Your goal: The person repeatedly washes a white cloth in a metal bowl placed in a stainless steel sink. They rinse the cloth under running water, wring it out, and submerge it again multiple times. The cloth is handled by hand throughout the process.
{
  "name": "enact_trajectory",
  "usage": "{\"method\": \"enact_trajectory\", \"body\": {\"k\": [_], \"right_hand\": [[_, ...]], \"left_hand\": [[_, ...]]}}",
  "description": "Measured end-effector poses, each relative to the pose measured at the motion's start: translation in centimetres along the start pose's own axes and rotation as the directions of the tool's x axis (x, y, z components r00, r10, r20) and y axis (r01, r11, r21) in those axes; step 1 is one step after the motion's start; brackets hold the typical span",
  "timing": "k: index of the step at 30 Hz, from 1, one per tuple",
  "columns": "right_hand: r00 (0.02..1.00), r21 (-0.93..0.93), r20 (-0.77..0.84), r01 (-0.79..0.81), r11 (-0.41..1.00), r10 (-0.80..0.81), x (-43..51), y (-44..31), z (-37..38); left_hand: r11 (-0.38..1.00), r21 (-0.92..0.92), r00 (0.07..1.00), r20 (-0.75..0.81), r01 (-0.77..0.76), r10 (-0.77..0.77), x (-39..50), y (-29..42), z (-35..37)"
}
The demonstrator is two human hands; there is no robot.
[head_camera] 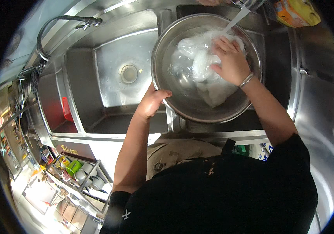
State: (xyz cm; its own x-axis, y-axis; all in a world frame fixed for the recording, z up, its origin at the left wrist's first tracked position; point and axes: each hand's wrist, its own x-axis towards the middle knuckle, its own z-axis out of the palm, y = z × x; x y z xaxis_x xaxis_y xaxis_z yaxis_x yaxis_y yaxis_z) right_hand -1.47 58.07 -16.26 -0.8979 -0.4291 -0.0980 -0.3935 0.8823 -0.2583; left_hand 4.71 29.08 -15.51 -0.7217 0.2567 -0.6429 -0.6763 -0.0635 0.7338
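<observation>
A large round stainless steel basin holds water and sits over the right-hand sink bowl. My left hand grips its near left rim, thumb over the edge. Soft white material, cloth or something similar, lies bunched in the water; a duller piece of it shows nearer to me. My right hand rests palm down on the far right part of it, fingers and thumb apart. A stream of water falls into the basin just beyond my right fingertips and stirs up bubbles.
Left of the basin is another steel sink bowl with a round drain. A curved faucet arches over it. Something red stands in the far left bowl. A yellow and orange package lies at the upper right.
</observation>
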Motion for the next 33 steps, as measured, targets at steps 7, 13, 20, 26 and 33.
{"method": "enact_trajectory", "body": {"k": [7,13,20,26,33], "right_hand": [[0.996,0.114,0.063,0.05,0.992,-0.058,0.8,-2.9,1.2],[0.985,-0.029,-0.025,0.172,0.985,-0.173,0.5,-3.6,2.7],[0.984,0.291,-0.172,0.097,0.952,-0.047,1.3,1.3,-2.0],[0.801,0.387,-0.426,-0.259,0.885,0.421,4.6,9.3,-6.6],[0.942,-0.247,-0.334,-0.132,0.96,0.044,10.4,17.5,-1.6]], "left_hand": [[1.0,-0.006,1.0,0.009,-0.007,0.007,0.3,-0.6,-0.5],[0.998,0.038,0.999,0.012,0.041,-0.042,0.5,-1.2,-1.2],[1.0,-0.016,1.0,-0.012,0.018,-0.018,0.0,-0.8,-0.6],[0.999,-0.003,0.999,-0.023,0.046,-0.046,-0.3,-0.4,-0.4],[0.999,-0.008,0.999,0.011,0.051,-0.051,0.7,-1.6,-1.1]]}}
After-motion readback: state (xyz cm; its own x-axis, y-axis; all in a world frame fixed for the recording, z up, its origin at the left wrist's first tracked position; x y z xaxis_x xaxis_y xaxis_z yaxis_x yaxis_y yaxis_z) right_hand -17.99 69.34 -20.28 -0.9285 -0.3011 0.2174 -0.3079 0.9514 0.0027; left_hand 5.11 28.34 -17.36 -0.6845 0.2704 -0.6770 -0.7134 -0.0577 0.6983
